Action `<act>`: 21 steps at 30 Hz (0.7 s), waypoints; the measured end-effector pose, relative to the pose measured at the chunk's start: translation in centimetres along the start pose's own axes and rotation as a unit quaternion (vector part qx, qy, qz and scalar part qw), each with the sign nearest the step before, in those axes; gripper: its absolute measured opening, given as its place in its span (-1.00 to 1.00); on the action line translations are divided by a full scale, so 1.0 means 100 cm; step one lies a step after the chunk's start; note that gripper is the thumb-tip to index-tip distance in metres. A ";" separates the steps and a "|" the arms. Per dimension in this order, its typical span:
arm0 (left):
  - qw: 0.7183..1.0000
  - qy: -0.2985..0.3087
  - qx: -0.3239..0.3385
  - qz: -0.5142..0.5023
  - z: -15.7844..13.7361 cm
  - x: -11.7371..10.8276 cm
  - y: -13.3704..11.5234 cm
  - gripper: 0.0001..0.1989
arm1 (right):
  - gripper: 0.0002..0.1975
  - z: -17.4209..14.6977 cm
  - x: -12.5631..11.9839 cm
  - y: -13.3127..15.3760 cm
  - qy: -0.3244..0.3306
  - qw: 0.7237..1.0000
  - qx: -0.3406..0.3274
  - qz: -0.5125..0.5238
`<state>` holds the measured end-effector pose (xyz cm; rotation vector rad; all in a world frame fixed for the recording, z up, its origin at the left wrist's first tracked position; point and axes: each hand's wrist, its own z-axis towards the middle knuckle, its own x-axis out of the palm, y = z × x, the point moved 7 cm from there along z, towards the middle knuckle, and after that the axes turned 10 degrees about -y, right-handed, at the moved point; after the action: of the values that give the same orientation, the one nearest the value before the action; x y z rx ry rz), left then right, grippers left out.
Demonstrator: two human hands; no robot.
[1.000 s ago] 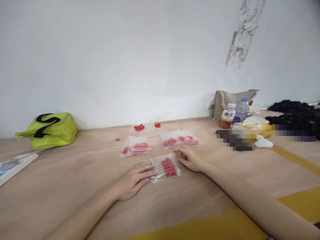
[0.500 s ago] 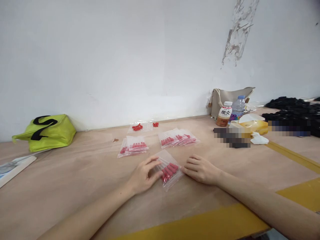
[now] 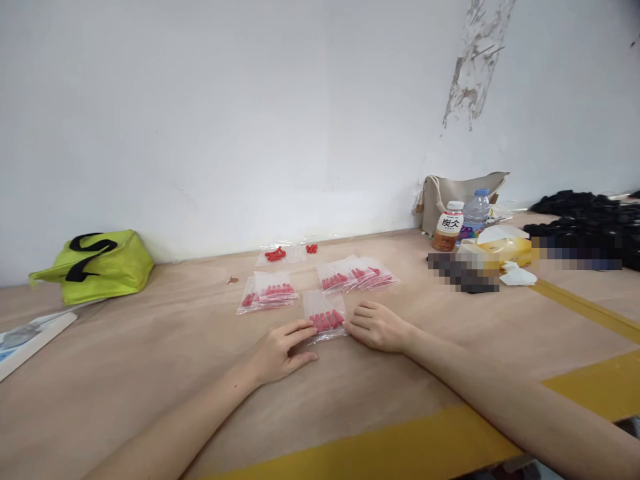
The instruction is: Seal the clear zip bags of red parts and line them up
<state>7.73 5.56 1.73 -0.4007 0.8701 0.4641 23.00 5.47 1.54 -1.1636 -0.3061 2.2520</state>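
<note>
A small clear plastic bag with several red, rod-like pieces in a row lies flat on the table between my hands. My left hand is open at its left edge, fingertips touching the bag and thumb apart on the table. My right hand is at the bag's right edge with fingers curled together, its fingertips closed at the bag's side; the thumb is hidden. Just beyond lie two overlapping groups of similar filled bags, a left group and a right group.
Farther back, loose red pieces lie on clear plastic by the wall. A yellow-green bag stands at left. Toward the right are a brown drink bottle, a blue-capped bottle, a tissue pack and a black pile.
The filled bag has moved away from me and slightly left, and turned from slanted to nearly straight. Both hands have shifted with it; my left thumb has come off the bag.
</note>
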 end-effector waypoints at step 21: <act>0.950 -0.084 0.225 0.199 -0.007 0.002 -0.016 -0.82 | -0.74 -0.005 -0.004 -0.005 -0.014 0.999 0.029 0.004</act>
<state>8.27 3.86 1.36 0.2395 0.8614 0.6413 23.75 5.60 1.73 -1.1060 -0.2459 2.2714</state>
